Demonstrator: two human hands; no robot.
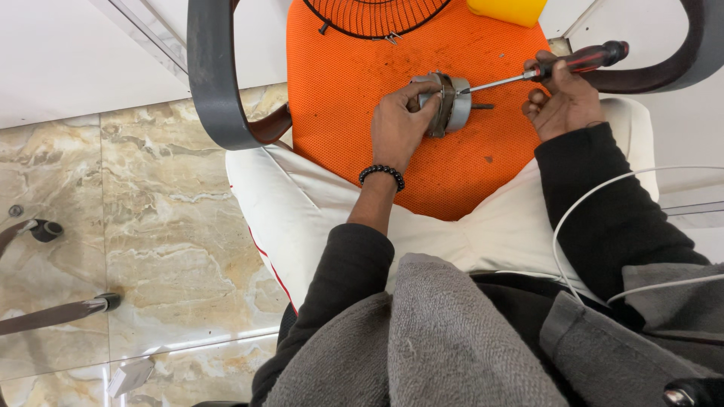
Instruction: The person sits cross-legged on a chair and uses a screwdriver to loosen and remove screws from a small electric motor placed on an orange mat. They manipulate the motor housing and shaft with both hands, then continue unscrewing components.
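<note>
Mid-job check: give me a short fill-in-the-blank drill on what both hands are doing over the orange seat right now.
1. The left hand steadies the round grey metal motor on the ____ mesh chair seat.
2. The right hand holds a red-and-black-handled ____, tip at the motor.
3. A black beaded ____ circles the left wrist.
4. The black wire fan guard lies at the seat's ____ edge.

Missing words: orange; screwdriver; bracelet; far

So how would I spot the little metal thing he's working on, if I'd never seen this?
Find the bright orange mesh chair seat between the dark curved armrests. Near its upper middle, the left hand grips a small grey metal cylinder, a motor with a shaft sticking out. It alone is met by the tip of the red-and-black-handled screwdriver, held in the right hand.
</note>
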